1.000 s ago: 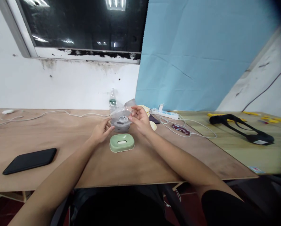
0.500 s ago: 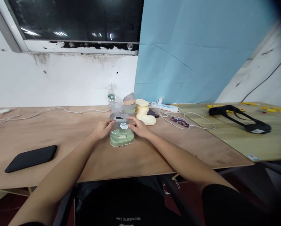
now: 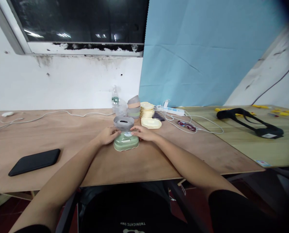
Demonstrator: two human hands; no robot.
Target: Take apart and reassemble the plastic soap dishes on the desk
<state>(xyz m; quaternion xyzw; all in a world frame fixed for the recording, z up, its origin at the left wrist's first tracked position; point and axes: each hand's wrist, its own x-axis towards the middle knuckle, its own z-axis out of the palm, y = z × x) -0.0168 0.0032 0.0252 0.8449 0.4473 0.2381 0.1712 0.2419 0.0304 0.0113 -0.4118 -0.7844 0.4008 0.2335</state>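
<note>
A light green plastic box with a rounded outline lies on the table in front of me. Over its back part sits a clear plastic lid bearing a round white sticker, tilted or flat, I cannot tell which. My left hand grips the lid's left back edge with curled fingers. On the opposite side, my right hand pinches the right edge near the sticker. Directly behind stands a grey oval container with a dark slot visible.
Stacked bowls, pale yellow trays and a clear bottle stand at the back. A black flat case lies left. Right are a power strip, a patterned maroon object and a black strap frame.
Both hands have moved down and toward me with the clear lid, which has gone from raised above the back of the green box to low over it. The grey container behind shows more fully.
</note>
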